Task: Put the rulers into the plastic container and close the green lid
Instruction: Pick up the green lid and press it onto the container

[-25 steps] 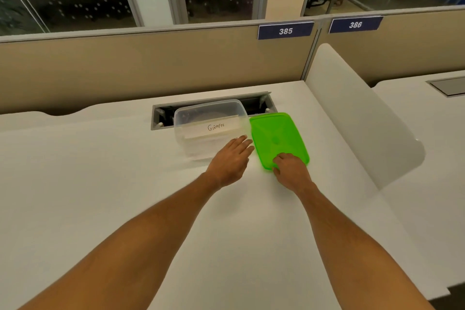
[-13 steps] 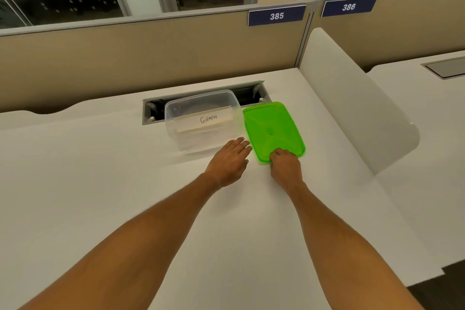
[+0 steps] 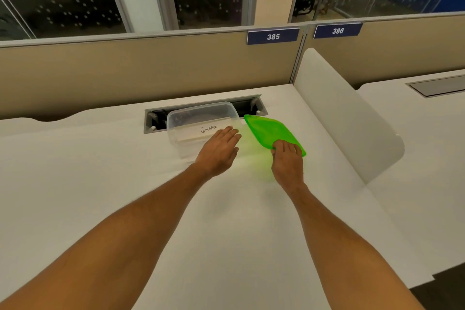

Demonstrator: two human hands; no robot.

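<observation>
A clear plastic container [image 3: 198, 114] stands on the white desk [image 3: 100, 184], with a paper label reading "Girafee" on its near wall. Pale flat pieces show dimly through the wall; I cannot tell if they are rulers. My left hand [image 3: 219, 151] lies flat with fingers spread against the container's near right corner. The green lid [image 3: 269, 131] is to the right of the container, tilted, its near edge raised off the desk. My right hand [image 3: 286, 158] grips that near edge.
An open cable slot [image 3: 247, 106] is sunk in the desk right behind the container. A beige partition [image 3: 151, 70] closes the back, and a white divider panel [image 3: 347, 113] bounds the right side, with a second desk [image 3: 427, 158] beyond it.
The green lid lay flat on the desk before; now my right hand has lifted its near edge and tilted it. My left hand has stayed by the container.
</observation>
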